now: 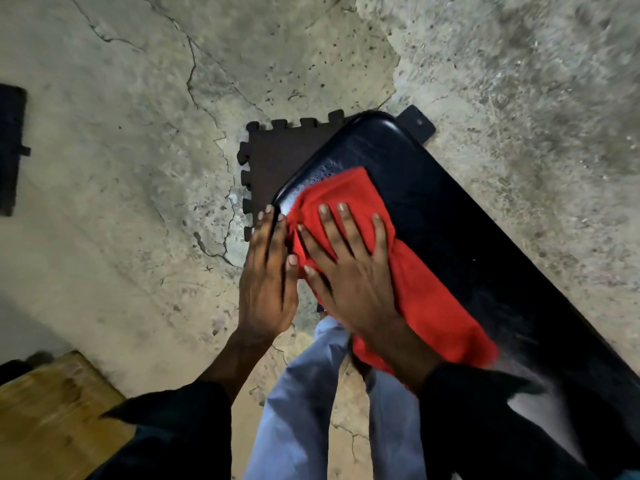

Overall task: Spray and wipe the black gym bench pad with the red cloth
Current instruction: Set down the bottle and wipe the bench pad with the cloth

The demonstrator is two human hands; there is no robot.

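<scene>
The black gym bench pad [467, 216] runs from the centre toward the lower right, glossy with fine droplets near its far end. A red cloth [429, 299] lies spread on its near-left part. My right hand [349, 271] presses flat on the cloth, fingers spread. My left hand [268, 278] rests flat against the pad's left edge, fingers straight and together, touching the cloth's bunched edge with the thumb. No spray bottle is in view.
A dark interlocking foam floor tile [277, 157] lies under the bench's far end, and a metal foot plate [417, 124] sticks out beyond it. Cracked concrete floor surrounds the bench. A wooden surface [52, 410] sits at lower left, a dark mat [10, 147] at far left.
</scene>
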